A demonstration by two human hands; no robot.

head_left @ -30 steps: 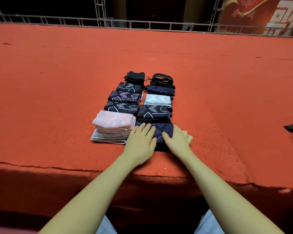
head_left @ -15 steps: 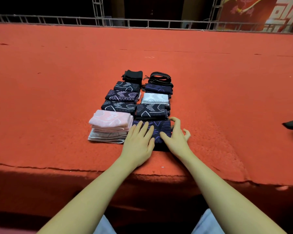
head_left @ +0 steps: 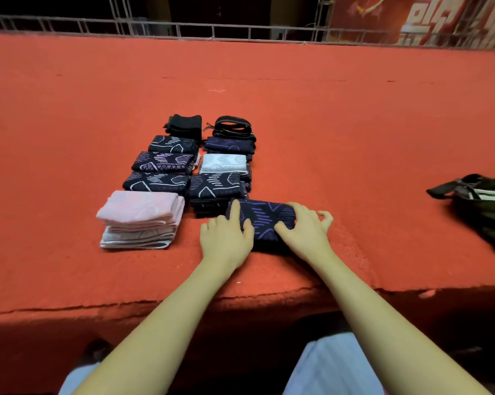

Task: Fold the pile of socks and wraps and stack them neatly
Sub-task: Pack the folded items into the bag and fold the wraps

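Socks folded into flat bundles are laid in two columns on the red felt-covered platform. One navy folded bundle with purple line pattern is held at the near end of the right column, shifted toward 3 o'clock of the black-and-white patterned stack. Its left end is gripped by the left hand, fingers curled over it; its right end is clasped by the right hand. At 9 o'clock one pink-and-white folded stack is seen. Eight further bundles are counted toward 12 o'clock. One dark olive fabric bag lies at 3 o'clock, well apart.
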